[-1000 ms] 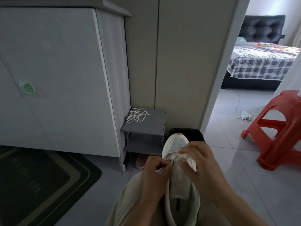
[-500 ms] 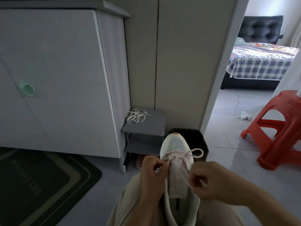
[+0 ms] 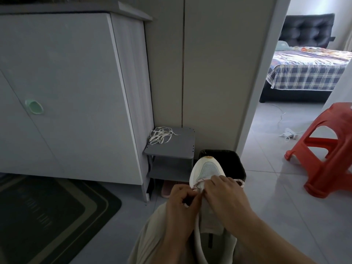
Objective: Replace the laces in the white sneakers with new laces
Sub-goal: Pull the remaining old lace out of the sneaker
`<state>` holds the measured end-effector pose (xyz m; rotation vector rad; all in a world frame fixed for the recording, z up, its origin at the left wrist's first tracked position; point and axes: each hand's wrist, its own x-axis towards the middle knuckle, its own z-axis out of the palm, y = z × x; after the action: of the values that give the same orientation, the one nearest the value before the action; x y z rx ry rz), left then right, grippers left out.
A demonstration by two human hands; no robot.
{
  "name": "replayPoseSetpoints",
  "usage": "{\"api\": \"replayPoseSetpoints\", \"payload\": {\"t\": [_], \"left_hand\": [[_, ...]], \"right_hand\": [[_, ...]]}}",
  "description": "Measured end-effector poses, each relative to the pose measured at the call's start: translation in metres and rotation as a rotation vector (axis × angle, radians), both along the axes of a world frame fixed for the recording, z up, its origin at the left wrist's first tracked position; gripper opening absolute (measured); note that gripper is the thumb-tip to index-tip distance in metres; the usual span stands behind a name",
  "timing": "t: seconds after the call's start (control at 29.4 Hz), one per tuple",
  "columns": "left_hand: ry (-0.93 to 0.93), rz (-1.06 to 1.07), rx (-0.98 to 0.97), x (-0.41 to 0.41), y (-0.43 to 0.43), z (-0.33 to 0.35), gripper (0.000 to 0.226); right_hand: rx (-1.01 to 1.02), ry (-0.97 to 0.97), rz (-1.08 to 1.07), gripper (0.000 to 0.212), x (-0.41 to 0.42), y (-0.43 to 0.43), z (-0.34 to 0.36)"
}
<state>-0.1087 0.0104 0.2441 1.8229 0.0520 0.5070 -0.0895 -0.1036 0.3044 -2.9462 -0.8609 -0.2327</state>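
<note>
white sneaker lies toe-up at lower centre of frame, on person's lap, between both hands. left hand pinches speckled lace at sneaker's left edge. right hand curls over tongue, gripping same lace, loop poking out right. loose laces on grey shelf above.

A home, at an entry passage beside a bedroom: tall white cupboard with a green knob, small grey shelf unit against it, dark doormat on grey floor tiles, red plastic stool, and through the doorway a bed under a plaid cover.
</note>
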Motion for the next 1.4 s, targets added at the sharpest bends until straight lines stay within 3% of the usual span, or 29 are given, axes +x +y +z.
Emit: {"api": "replayPoseSetpoints", "payload": {"t": [0.1,0.17,0.31,0.41,0.51,0.61,0.65,0.71,0.85,0.92,1.02,1.16,1.26,1.33,1.36,1.4], "left_hand": [[-0.001,0.064,0.006,0.001,0.004,0.000,0.036],[0.007,0.087,-0.002,0.001,0.006,0.000,0.033],[-0.017,0.053,-0.004,-0.001,0.004,0.003,0.033],[-0.026,0.033,-0.044,-0.005,0.000,0.004,0.035],[-0.005,0.040,-0.096,-0.005,-0.001,0.002,0.030],[0.001,0.046,-0.077,-0.003,-0.004,0.002,0.028],[0.009,0.046,-0.070,-0.002,-0.005,0.002,0.029],[0.040,0.041,-0.080,-0.003,-0.006,0.003,0.029],[0.121,-0.028,-0.099,-0.003,-0.003,0.004,0.019],[0.116,-0.034,-0.102,-0.002,0.000,0.004,0.018],[0.096,0.002,-0.091,-0.003,0.002,0.006,0.023],[0.066,0.007,-0.073,-0.006,0.000,0.008,0.027],[0.047,0.093,-0.092,-0.002,0.002,0.006,0.026],[0.014,0.066,-0.088,-0.001,0.001,0.006,0.026],[0.002,0.043,-0.079,-0.002,-0.001,0.007,0.027],[0.002,0.022,-0.077,-0.003,-0.004,0.008,0.028]], "right_hand": [[0.320,0.047,0.172,0.018,-0.014,-0.023,0.002],[0.359,0.163,0.268,0.017,-0.023,-0.053,-0.001],[0.623,0.429,0.243,0.015,-0.036,-0.115,0.012],[0.726,0.513,0.180,0.026,-0.041,-0.141,0.014],[0.623,0.460,0.048,0.031,-0.038,-0.143,0.002],[0.495,0.204,-0.097,0.040,-0.029,-0.111,-0.002],[0.479,0.124,-0.110,0.032,-0.025,-0.094,-0.005],[0.373,0.000,-0.043,0.036,-0.019,-0.050,-0.006],[-0.016,0.004,-0.110,0.049,-0.006,0.006,-0.002],[-0.019,0.032,-0.142,0.036,-0.003,0.007,-0.001],[0.131,-0.075,0.037,0.030,-0.010,-0.009,-0.003],[0.246,0.112,0.164,0.009,-0.030,-0.046,0.006],[0.238,0.061,0.079,0.025,-0.030,-0.079,-0.006],[0.360,0.123,0.109,0.039,-0.036,-0.097,-0.014],[0.272,0.198,0.170,0.041,-0.039,-0.103,-0.015],[0.256,0.246,0.167,0.031,-0.042,-0.105,-0.015]]}}
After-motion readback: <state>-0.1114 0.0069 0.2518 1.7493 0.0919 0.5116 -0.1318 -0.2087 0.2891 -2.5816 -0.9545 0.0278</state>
